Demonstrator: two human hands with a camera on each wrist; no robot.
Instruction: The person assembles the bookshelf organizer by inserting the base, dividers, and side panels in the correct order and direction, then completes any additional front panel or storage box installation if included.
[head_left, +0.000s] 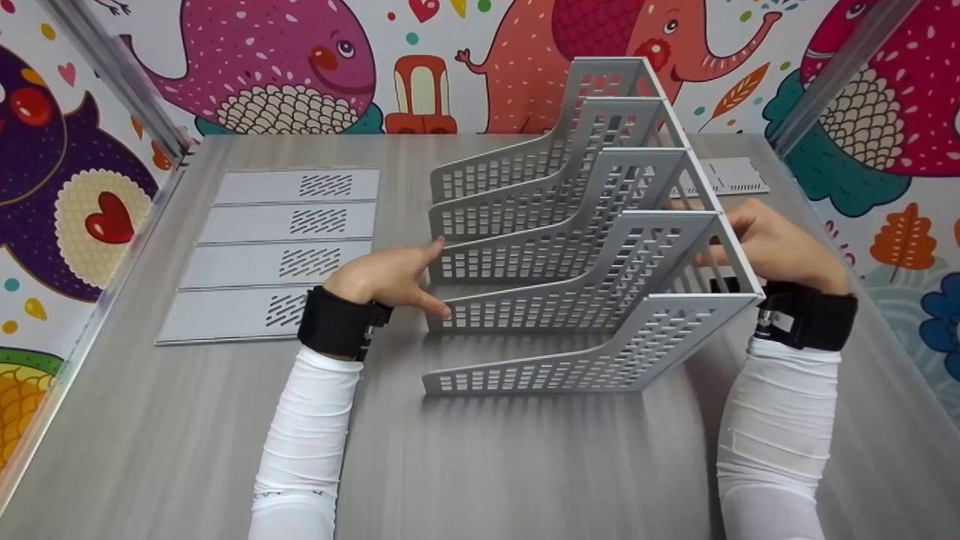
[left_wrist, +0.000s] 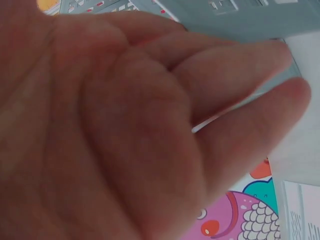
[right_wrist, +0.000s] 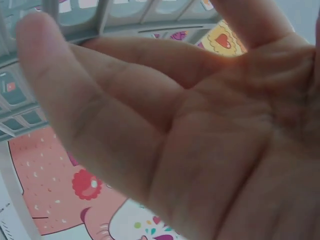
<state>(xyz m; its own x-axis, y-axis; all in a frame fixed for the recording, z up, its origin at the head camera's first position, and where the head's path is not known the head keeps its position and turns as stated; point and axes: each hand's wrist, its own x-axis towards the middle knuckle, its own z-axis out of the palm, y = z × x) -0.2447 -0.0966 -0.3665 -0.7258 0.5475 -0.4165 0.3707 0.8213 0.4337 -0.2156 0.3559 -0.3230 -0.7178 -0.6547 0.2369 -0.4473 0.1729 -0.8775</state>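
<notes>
A grey file rack stands on the table, its several perforated dividers joined along the back by a frame. At the dividers' low front ends is my left hand, fingers and thumb spread and touching the edges. The left wrist view shows those fingers nearly straight beside a grey panel. Behind the rack, my right hand grips its back part, fingers reaching in between the dividers. In the right wrist view, bent fingers meet a perforated panel. Parts of the right fingers are hidden by the frame.
Several flat light-grey panels with slanted slots lie side by side at the table's left. Another slotted light panel lies behind the rack at the back right. Walls with cartoon animals border the table at the back and sides.
</notes>
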